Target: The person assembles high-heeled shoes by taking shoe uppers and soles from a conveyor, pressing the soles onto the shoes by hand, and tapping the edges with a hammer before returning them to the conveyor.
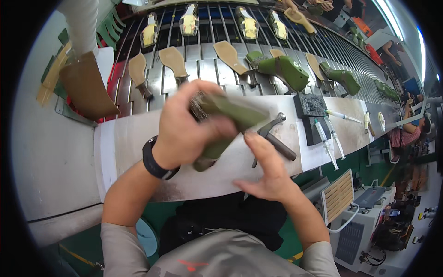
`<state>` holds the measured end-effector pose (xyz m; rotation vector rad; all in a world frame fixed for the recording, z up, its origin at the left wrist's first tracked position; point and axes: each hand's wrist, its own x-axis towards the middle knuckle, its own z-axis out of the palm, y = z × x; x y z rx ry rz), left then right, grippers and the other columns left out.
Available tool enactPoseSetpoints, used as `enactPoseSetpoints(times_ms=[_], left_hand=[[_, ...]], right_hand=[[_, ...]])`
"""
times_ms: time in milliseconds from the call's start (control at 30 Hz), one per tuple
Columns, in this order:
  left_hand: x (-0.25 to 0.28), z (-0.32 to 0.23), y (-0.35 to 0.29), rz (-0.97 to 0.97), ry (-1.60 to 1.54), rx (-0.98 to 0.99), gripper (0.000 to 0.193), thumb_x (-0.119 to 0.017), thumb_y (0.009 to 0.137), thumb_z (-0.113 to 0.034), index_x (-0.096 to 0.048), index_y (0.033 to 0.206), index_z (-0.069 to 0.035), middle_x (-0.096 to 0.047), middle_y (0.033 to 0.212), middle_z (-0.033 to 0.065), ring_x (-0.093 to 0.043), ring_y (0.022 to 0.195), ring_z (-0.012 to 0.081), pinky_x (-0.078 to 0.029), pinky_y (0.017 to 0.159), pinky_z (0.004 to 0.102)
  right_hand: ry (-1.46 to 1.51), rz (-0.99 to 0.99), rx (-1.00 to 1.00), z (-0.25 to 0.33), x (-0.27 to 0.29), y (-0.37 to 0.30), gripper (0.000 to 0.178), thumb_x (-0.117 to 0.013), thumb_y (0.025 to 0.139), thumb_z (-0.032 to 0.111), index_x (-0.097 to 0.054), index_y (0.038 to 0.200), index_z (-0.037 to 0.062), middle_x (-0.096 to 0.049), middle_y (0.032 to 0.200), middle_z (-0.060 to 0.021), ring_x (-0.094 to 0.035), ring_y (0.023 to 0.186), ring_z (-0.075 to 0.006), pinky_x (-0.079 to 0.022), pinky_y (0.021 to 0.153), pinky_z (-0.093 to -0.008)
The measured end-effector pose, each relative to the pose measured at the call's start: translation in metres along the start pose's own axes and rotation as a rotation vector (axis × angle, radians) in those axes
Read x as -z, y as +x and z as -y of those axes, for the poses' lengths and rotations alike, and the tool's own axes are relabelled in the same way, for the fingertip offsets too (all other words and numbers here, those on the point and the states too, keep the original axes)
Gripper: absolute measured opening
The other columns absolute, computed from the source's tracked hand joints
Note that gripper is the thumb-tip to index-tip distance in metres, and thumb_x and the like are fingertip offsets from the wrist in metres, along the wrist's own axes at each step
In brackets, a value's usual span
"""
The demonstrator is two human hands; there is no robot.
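My left hand (182,124), with a black watch at its wrist, is wrapped round a green shoe last (244,113) above the white bench. The last is smeared by motion, and a glittering strap shows near the fingers. My right hand (270,173) is held open beside the last's lower end, thumb and forefinger spread. Its fingertip comes close to the last; whether they touch I cannot tell. Just beyond that hand lies a dark metal hand tool (282,147) with a thick handle, partly hidden.
Glue syringes (326,143) lie by a black block (311,106) at the right. Across the slatted metal conveyor (203,48) are tan heeled soles (173,62), more green lasts (284,71) and yellow-lined shoe pieces (189,21). A white wall panel (55,152) bounds the left. Other people work farther off.
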<state>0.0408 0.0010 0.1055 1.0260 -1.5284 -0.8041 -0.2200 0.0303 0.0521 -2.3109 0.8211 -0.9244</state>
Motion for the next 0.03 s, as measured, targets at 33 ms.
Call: enactPoseSetpoints(times_ms=[33], left_hand=[[0.0033, -0.0029, 0.0062, 0.002, 0.007, -0.015, 0.062, -0.100, 0.070, -0.035, -0.068, 0.114, -0.005, -0.074, 0.109, 0.0081, -0.071, 0.101, 0.0201, -0.055, 0.090, 0.0332]], right_hand=[[0.056, -0.004, 0.059, 0.0026, -0.0091, 0.0144, 0.101, -0.091, 0.072, 0.012, -0.041, 0.160, 0.0044, -0.041, 0.164, -0.0237, -0.047, 0.148, -0.0415, -0.039, 0.121, -0.0534]])
